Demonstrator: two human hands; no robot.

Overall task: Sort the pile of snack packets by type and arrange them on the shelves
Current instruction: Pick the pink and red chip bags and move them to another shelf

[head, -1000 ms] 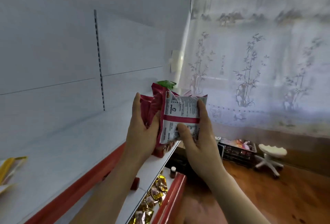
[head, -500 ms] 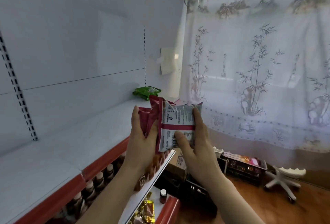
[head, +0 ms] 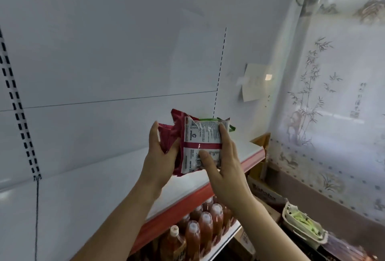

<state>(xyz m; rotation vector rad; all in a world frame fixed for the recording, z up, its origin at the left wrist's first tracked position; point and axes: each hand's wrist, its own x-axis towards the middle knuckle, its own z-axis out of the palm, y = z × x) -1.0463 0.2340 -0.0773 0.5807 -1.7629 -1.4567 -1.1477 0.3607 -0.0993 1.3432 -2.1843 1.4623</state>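
Head view: both hands up at the top shelf (head: 87, 188), which is flat, white and glossy with a red front strip. Left hand (head: 161, 157) grips the left side of a bunch of red snack packets (head: 174, 135), fingers curled behind and thumb across the front. Right hand (head: 221, 163) grips the frontmost packet (head: 200, 146), thumb pressed on its face and fingers wrapped round its right edge. That packet is crinkly foil film, silver-white printed back facing the camera, red band across the middle, serrated top seal. The bunch is held upright above the shelf's front edge, not resting on it. Green packet (head: 224, 122) lies on the shelf just behind, mostly hidden. Lower shelf holds rows of red sauce bottles (head: 205, 227), plastic with white caps. Sheer patterned curtain (head: 333, 104) on the right.
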